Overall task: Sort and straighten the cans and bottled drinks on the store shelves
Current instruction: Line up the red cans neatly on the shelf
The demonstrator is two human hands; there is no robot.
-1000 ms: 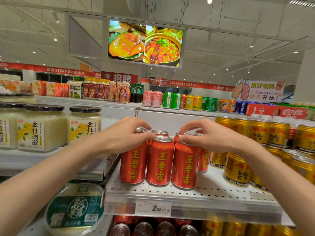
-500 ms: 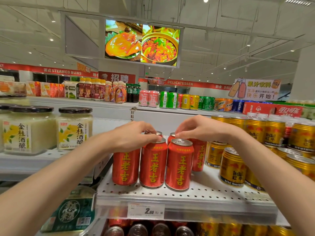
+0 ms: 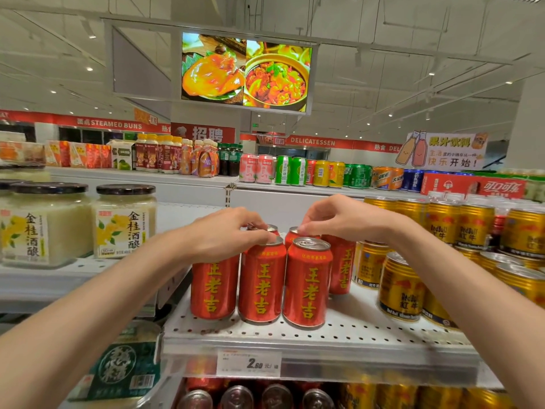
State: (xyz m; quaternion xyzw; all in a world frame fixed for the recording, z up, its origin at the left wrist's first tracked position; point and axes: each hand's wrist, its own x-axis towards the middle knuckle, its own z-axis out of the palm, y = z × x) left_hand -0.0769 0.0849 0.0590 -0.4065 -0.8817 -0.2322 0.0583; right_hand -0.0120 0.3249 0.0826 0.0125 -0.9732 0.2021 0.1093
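Left hand [image 3: 227,231] and right hand [image 3: 339,216] atop red cans [image 3: 262,284], perforated shelf [image 3: 354,329]

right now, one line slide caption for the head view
Both hands, left hand and right hand, grip tops of red cans on a perforated shelf.

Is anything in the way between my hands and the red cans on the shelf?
Nothing visible. The left hand already rests on the tops of the left red cans, and the right hand pinches the rim of a back can.

Both hands [image 3: 227,231] [image 3: 339,216] reach forward, fingers curled downward.
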